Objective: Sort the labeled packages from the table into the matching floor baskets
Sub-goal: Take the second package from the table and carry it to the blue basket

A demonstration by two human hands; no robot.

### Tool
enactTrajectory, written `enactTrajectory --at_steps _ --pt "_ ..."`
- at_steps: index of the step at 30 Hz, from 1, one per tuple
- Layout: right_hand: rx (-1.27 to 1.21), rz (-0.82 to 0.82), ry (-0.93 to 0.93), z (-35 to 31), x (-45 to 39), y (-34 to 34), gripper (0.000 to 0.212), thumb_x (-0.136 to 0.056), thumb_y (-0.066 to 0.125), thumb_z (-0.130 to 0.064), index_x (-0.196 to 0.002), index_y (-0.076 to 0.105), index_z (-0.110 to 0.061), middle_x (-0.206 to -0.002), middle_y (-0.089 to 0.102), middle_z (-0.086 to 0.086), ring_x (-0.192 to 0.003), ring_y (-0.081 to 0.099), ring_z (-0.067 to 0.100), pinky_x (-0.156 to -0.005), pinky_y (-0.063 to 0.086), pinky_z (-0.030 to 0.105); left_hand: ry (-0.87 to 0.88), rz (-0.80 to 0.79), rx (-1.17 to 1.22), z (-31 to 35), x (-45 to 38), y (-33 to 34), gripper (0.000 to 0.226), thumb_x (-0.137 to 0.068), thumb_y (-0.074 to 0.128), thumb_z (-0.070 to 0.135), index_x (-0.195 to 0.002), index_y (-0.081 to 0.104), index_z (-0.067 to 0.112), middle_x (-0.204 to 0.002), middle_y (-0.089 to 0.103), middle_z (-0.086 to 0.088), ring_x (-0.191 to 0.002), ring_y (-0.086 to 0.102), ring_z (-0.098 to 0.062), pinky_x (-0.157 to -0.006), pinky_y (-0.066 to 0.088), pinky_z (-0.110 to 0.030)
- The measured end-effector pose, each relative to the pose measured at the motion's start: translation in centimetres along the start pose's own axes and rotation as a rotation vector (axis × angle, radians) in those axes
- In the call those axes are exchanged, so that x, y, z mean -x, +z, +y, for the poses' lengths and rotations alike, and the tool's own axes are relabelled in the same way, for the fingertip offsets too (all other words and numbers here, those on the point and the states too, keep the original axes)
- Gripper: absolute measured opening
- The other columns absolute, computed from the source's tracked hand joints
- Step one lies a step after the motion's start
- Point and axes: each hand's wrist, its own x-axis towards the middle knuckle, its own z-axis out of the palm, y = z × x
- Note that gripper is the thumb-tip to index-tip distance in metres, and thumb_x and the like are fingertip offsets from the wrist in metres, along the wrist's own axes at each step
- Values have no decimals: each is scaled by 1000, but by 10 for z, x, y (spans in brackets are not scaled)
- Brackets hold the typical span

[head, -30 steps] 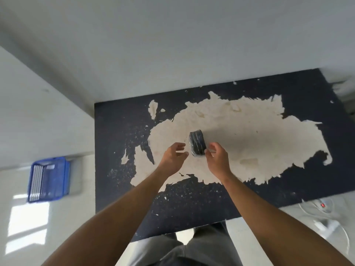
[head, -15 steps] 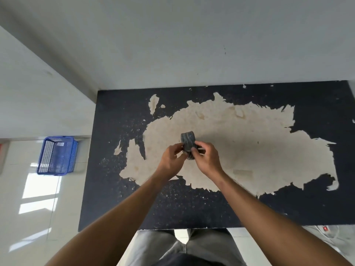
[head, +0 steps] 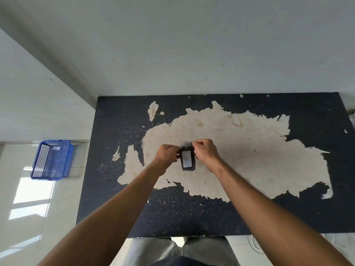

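Left hand (head: pixel 167 154): your fingers curl shut on the package (head: pixel 187 159), at its 9 o'clock edge.
Right hand (head: pixel 206 152): pinches its 1 o'clock corner.

A white label (head: pixel 186 159) is showing on the dark package (head: pixel 187 158), facing the camera, and it is bearing a single handwritten letter that is reading as "A", turned sideways. A pale tag (head: pixel 56 148) is sitting inside the blue basket (head: pixel 52 160) on the floor at the left, but its writing is too small to read.
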Motion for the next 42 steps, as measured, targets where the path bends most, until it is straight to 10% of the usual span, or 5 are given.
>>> enactTrajectory --at_steps 10,15,21,31,42 --pt "98 -139 120 19 -27 20 21 -89 45 -15 -71 55 -14 -69 54 3 -67 50 21 -50 34 25 -185 -22 -90 -23 -38 12 31 -88 52 14 -101 70 -9 -100 72 -21 -84 63 -28 -83 58 -44" --pt "80 -25 -29 47 -2 19 35 -95 54 -34 -120 59 -10 -105 60 -2 -82 59 11 -57 43 15 327 -28 -766 -15 -32 2 59 -86 57 6 -144 44 13 -138 49 -10 -121 53 -31 -96 52 -43" --pt "292 107 -61 82 31 55 78 -60 67 -75 -112 52 -18 -102 59 -2 -88 60 15 -75 57 30 858 -296 -1478 -6 -51 2 84 -81 66 1 -152 31 30 -160 29 -1 -134 41 -27 -106 45 -42" --pt "458 -125 -474 66 3 29 54 -78 71 -9 -128 50 -7 -124 55 8 -113 51 21 -95 52 34 531 -77 -914 -65 -26 -30 58 -79 76 25 -129 50 13 -117 57 -10 -95 66 -29 -80 59 -44" --pt "509 -146 -454 80 4 16 79 -83 70 -12 -148 26 -6 -152 34 13 -134 39 29 -110 36 34 572 -22 -756 -81 -15 -22 65 -83 75 18 -140 44 12 -132 58 -10 -109 64 -26 -90 57 -38"
